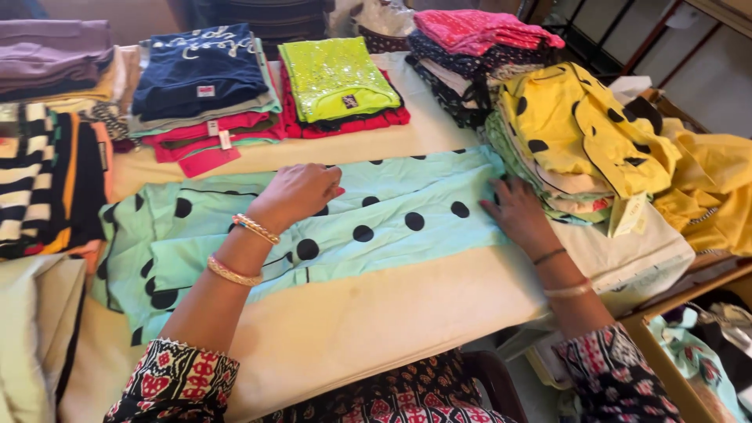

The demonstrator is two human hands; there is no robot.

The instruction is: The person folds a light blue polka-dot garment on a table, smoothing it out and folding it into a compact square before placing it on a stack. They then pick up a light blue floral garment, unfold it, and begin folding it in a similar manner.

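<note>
We look down on a cream-covered bench (pixel 376 313) crowded with folded clothes. Spread flat across its middle lies a mint green garment with black dots (pixel 392 215), partly folded lengthwise.

Our left hand (pixel 296 192) rests knuckles-up on the garment near its upper edge, fingers curled loosely; we cannot tell whether they pinch any cloth. Our right hand (pixel 513 207) lies flat and open on the garment's right end, palm down, gripping nothing.

That right hand sits just beside a tall, leaning stack (pixel 540 168) topped by a yellow dotted garment (pixel 583 129) that slumps toward the bench edge. A sideways nudge from the wrist could, we judge, tip the stack or push the yellow piece off.

Behind the left hand lie a red and green pile (pixel 341 86) and a navy-topped pile (pixel 200 78); striped clothes (pixel 47 180) lie at the far left. Dragging the mint cloth could ruck the fold, since only flat pressure holds it.
</note>
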